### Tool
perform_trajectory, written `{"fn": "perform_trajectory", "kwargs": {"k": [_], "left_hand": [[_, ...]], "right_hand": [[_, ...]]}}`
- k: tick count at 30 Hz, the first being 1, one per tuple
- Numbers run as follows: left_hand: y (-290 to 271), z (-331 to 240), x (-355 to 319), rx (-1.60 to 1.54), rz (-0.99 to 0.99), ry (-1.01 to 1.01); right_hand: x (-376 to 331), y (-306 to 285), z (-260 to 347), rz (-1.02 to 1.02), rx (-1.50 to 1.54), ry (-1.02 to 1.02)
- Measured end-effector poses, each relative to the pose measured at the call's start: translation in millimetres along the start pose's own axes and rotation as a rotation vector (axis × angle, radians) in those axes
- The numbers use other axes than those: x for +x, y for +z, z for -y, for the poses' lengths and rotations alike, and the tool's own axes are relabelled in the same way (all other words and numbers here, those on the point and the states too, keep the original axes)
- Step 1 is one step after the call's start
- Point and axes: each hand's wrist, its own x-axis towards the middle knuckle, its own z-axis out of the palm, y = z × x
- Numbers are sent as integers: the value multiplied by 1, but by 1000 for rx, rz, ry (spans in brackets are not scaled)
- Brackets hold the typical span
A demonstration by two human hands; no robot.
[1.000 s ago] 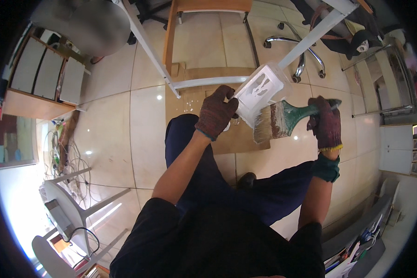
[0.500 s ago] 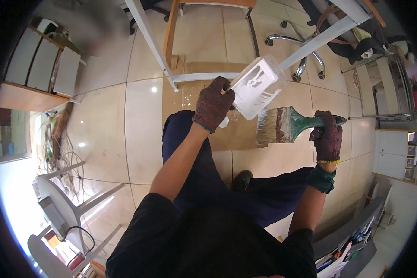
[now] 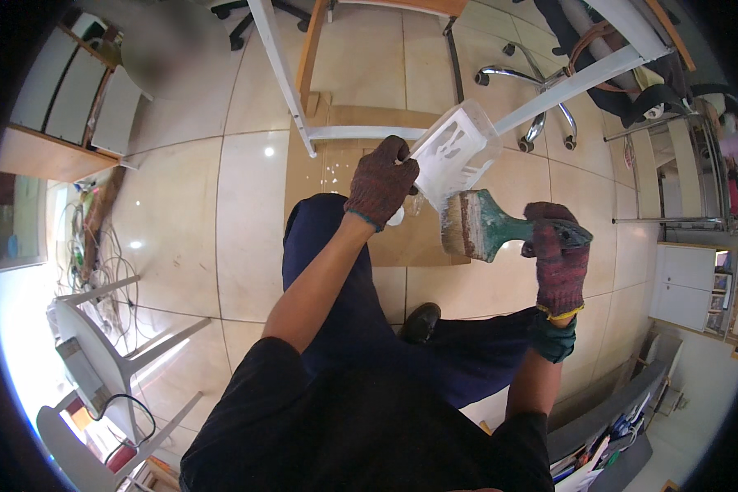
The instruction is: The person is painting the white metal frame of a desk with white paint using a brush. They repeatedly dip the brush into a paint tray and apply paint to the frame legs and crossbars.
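Note:
My left hand (image 3: 383,182), in a dark knitted glove, is closed on the near left edge of a clear plastic tub (image 3: 485,144). White paint (image 3: 453,153) coats the tub's inside, and the tub is tilted. My right hand (image 3: 559,258), gloved in dark red with a yellow cuff edge, grips the green handle of a wide paintbrush (image 3: 494,225). The brush's bristles point left and lie at the tub's near lower corner, with some white paint at their tip. Whether the bristles touch the tub's inside, I cannot tell.
A flattened cardboard sheet (image 3: 344,176), spotted with white, lies on the tiled floor beneath. Ahead stands a table frame with a white bar (image 3: 369,132). A wheeled chair base (image 3: 541,90) is at far right, a grey-white chair (image 3: 98,353) at left, near loose cables (image 3: 121,275).
My right hand has moved left and slightly down with the paintbrush, bringing its bristles to the tub's near corner. The left hand and tub have barely moved.

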Motion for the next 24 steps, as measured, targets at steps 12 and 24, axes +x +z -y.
{"fn": "perform_trajectory", "kwargs": {"k": [12,24], "left_hand": [[-2,13,14,-49,0,-37],[5,7,13,-86,-18,-72]], "right_hand": [[-9,-1,-3,-79,1,66],[-3,-15,-68,-321,360,339]]}}
